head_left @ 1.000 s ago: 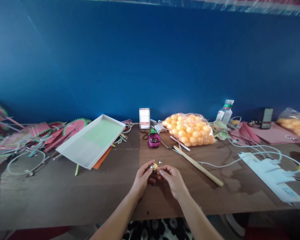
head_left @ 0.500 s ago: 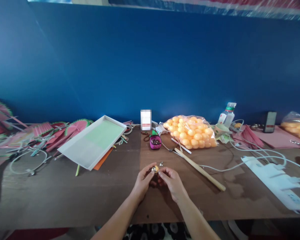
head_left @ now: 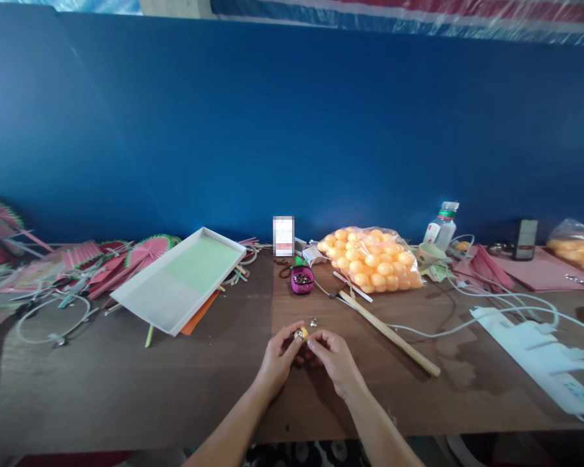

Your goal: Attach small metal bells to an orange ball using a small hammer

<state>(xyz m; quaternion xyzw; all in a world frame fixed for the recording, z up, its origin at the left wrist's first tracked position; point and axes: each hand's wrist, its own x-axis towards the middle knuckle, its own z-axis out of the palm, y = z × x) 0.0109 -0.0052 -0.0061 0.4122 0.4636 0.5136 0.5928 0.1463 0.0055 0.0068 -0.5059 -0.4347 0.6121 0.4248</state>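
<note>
Over the near middle of the table, my left hand is closed around a small orange ball with shiny silver metal pieces on its left side. My right hand meets it from the right, thumb and forefinger pinched together at the ball's edge. Whatever lies between those right fingertips is too small to make out. Just beyond my hands a small silver metal piece lies on the wood. Farther back sits a purple container with several small dark and shiny bits inside.
Behind stand a blurred phone and a clear bag of orange balls. A wooden stick and a white power strip with cables lie to the right. Leftward are a white tray and pink paper fans.
The whole view has shifted slightly, so things sit a little lower. My hands stay together at the orange ball, with the fingers moved only slightly.
</note>
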